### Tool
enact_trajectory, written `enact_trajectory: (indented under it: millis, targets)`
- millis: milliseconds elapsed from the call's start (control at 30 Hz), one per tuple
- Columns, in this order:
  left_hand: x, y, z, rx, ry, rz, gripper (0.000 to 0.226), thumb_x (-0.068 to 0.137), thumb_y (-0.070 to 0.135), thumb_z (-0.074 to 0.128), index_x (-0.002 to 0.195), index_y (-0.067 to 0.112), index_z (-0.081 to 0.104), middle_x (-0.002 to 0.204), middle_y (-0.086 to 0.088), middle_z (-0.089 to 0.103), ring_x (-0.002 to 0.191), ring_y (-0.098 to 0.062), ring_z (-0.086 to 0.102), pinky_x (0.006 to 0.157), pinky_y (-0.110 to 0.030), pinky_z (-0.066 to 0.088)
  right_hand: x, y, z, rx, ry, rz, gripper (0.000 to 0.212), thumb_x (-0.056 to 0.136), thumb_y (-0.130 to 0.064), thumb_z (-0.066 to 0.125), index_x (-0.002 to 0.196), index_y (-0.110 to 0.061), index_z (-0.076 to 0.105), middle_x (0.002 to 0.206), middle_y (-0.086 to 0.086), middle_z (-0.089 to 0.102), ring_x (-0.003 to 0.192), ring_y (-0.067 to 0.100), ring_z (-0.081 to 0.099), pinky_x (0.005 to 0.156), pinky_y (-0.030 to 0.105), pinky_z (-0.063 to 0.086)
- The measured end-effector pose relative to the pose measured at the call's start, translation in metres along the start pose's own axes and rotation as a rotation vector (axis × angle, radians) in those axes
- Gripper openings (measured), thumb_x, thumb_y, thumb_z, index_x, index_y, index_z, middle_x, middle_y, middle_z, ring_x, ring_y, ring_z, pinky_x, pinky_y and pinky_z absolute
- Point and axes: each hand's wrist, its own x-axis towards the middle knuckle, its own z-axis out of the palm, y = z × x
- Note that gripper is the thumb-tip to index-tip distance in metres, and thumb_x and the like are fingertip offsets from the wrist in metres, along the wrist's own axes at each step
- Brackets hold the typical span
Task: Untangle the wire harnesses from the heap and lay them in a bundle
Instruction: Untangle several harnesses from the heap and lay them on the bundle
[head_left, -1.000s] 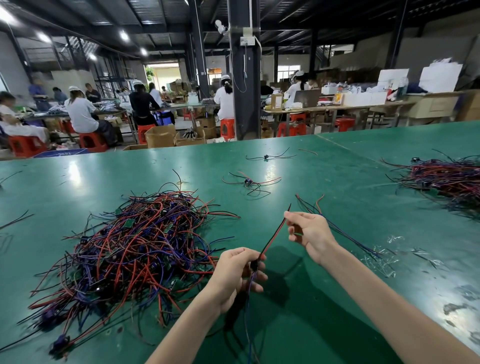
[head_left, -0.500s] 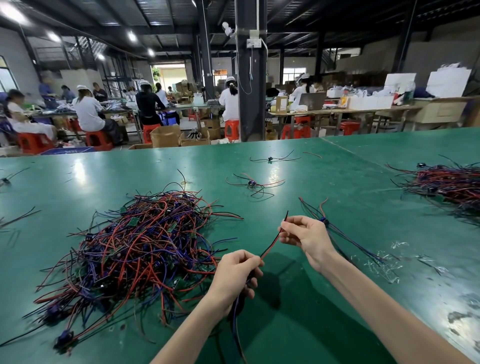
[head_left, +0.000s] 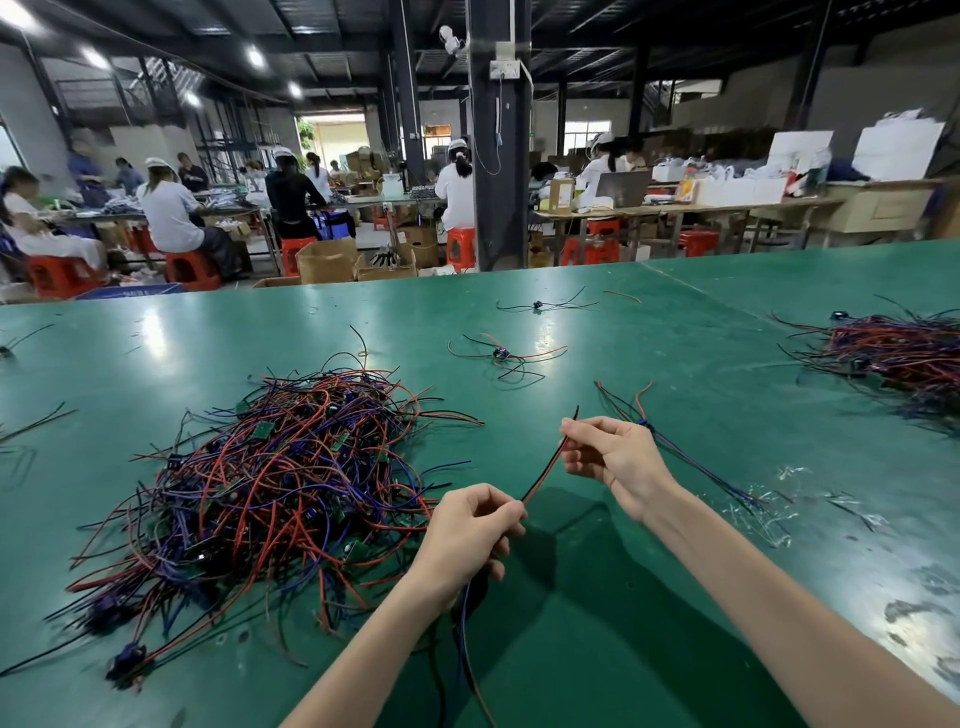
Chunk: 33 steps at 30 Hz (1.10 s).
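Observation:
A tangled heap (head_left: 270, 483) of red, blue and black wire harnesses with small green boards lies on the green table (head_left: 649, 358), left of centre. My left hand (head_left: 467, 535) grips one harness (head_left: 545, 475); its loose blue and black ends hang below the hand. My right hand (head_left: 613, 462) pinches the same harness near its upper tip, so the red-and-black wires run taut between both hands above the table. Just behind my right hand lies a small laid-out bundle (head_left: 691, 457) of blue and red wires.
Two single harnesses (head_left: 501, 356) (head_left: 537, 305) lie farther back on the table. Another heap (head_left: 904, 353) sits at the right edge. Clear plastic scraps (head_left: 779, 509) lie to the right. Stray wires (head_left: 31, 423) lie at the far left. Workers sit at benches beyond the table.
My hands have moved a little closer together along the harness, and my right hand has come slightly lower and toward me. The heap has not moved.

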Motion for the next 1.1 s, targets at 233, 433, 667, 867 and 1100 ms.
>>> enact_trajectory:
  millis: [233, 433, 667, 867, 1100]
  targets:
    - [-0.001, -0.001, 0.001, 0.021, -0.104, 0.049, 0.012, 0.087, 0.006, 0.065, 0.076, 0.005, 0.068, 0.062, -0.003, 0.066, 0.047, -0.009, 0.052, 0.036, -0.02, 0.042, 0.004, -0.005, -0.002, 0.191, 0.036, 0.195, 0.015, 0.087, 0.001, 0.06, 0.074, 0.008, 0.062, 0.05, 0.007, 0.062, 0.039, 0.007, 0.057, 0.039, 0.014, 0.047]
    - [-0.001, 0.0, -0.001, -0.002, -0.125, 0.06, 0.008, 0.086, 0.006, 0.066, 0.08, 0.002, 0.068, 0.064, -0.004, 0.066, 0.049, -0.01, 0.054, 0.038, -0.022, 0.045, 0.002, -0.008, 0.0, 0.309, 0.001, 0.227, 0.016, 0.09, 0.005, 0.053, 0.076, 0.01, 0.059, 0.054, 0.013, 0.065, 0.041, 0.012, 0.061, 0.042, 0.015, 0.05]
    - [-0.002, 0.003, -0.002, -0.024, -0.127, 0.07, 0.008, 0.087, 0.005, 0.065, 0.081, 0.001, 0.066, 0.064, -0.003, 0.065, 0.049, -0.009, 0.054, 0.039, -0.022, 0.045, 0.002, -0.005, -0.001, 0.232, 0.031, 0.181, 0.018, 0.091, 0.005, 0.05, 0.078, 0.012, 0.06, 0.054, 0.014, 0.064, 0.042, 0.013, 0.062, 0.044, 0.017, 0.052]
    - [-0.005, 0.004, -0.001, -0.024, -0.137, 0.063, 0.009, 0.087, 0.003, 0.063, 0.078, 0.002, 0.064, 0.063, -0.003, 0.065, 0.048, -0.01, 0.053, 0.039, -0.022, 0.044, 0.004, 0.001, 0.0, 0.191, 0.031, 0.132, 0.018, 0.091, 0.005, 0.051, 0.076, 0.011, 0.059, 0.052, 0.012, 0.062, 0.042, 0.013, 0.06, 0.044, 0.018, 0.051]
    - [-0.004, 0.004, 0.0, -0.008, -0.122, 0.064, 0.014, 0.087, 0.002, 0.062, 0.074, 0.003, 0.059, 0.055, -0.002, 0.059, 0.043, -0.01, 0.052, 0.038, -0.021, 0.043, 0.007, 0.013, -0.004, -0.666, 0.068, -0.486, 0.021, 0.088, -0.004, 0.062, 0.069, -0.001, 0.056, 0.057, 0.011, 0.055, 0.041, 0.019, 0.058, 0.041, 0.023, 0.049]
